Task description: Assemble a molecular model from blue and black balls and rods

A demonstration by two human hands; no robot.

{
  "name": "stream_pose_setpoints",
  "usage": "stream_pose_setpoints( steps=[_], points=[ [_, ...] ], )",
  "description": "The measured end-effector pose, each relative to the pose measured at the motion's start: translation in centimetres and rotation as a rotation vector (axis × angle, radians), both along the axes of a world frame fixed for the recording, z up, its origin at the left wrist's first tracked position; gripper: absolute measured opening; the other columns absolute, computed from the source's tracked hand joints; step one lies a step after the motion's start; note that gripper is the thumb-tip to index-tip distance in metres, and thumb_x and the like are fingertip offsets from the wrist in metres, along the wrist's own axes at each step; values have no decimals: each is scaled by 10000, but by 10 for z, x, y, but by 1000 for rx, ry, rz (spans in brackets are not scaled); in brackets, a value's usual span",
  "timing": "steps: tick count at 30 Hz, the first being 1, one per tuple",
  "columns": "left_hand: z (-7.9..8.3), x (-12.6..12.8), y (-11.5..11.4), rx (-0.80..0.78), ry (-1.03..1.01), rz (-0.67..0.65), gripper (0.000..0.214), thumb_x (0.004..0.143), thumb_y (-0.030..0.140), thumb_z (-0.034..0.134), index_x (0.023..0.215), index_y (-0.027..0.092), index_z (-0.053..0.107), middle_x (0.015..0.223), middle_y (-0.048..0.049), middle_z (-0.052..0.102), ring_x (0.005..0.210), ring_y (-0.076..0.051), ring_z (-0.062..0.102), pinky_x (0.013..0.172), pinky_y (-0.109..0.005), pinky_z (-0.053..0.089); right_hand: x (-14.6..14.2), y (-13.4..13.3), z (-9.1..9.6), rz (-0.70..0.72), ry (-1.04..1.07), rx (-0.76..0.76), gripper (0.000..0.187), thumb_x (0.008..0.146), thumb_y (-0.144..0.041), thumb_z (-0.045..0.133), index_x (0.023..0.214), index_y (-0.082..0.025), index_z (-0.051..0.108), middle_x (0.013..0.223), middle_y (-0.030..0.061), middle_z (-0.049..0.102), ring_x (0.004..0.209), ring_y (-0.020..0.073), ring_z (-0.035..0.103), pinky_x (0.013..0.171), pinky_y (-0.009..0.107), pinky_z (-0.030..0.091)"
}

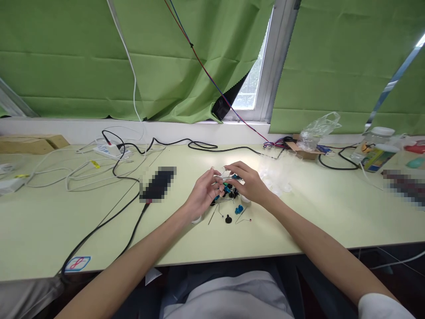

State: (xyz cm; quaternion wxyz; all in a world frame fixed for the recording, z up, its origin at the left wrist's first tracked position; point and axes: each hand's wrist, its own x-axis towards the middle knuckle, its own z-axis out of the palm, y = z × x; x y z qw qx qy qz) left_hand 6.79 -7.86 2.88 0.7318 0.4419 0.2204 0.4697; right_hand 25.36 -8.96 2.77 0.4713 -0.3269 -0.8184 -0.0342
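Silvery wire [228, 178] is pinched by left hand [206, 189] and right hand [249, 180], seemingly for steadiness; a blue part [239, 209] lies handy.

A thin piece [229, 178] between the left hand [205, 190] and right hand [250, 181] is too small to identify, the hands partly hide blue-and-black parts [231, 194] on the table [186, 239], and pixelation obscures a dark object [157, 184] leftward and another shape [407, 188] at the right edge.

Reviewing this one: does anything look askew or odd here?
Yes, the middle green curtain: its lower corner beside the window is turned back, showing a dark underside and baring some glass, whereas the right-hand curtain hangs flatter.
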Motion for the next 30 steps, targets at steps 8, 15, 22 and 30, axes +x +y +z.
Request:
stream_pose_setpoints(
  steps=[8,15,22,30],
  points=[
    [-3,2,-1,17,38,3,462,786,612,680,920,181,579,743,-2,563,598,-117,546,508,-247,470,2,1,-2,-11,-12,39,324,957,-220,556,1279,-261,562,1093,95,622,952,223,637,774,385,585],
    [-7,2,0,25,53,5,451,791,591,687,930,175,583,742,-3,564,603,-117,551,510,-246,482,2,1,-3,-1,-21,38,323,955,-209,556,1276,-250,562,1089,97,618,944,222,629,773,392,583],
    [-10,4,1,40,57,6,382,822,516,696,925,167,579,733,-6,552,601,-120,550,515,-253,485,0,2,-4,4,-53,74,321,951,-190,559,1269,-234,555,1070,101,618,932,225,620,770,398,573],
    [-13,3,3,48,62,-14,348,837,497,689,909,171,590,730,1,529,599,-105,523,516,-238,459,1,3,-5,10,-84,85,336,957,-192,545,1289,-246,536,1077,102,617,923,229,624,748,395,571]
  ],
)
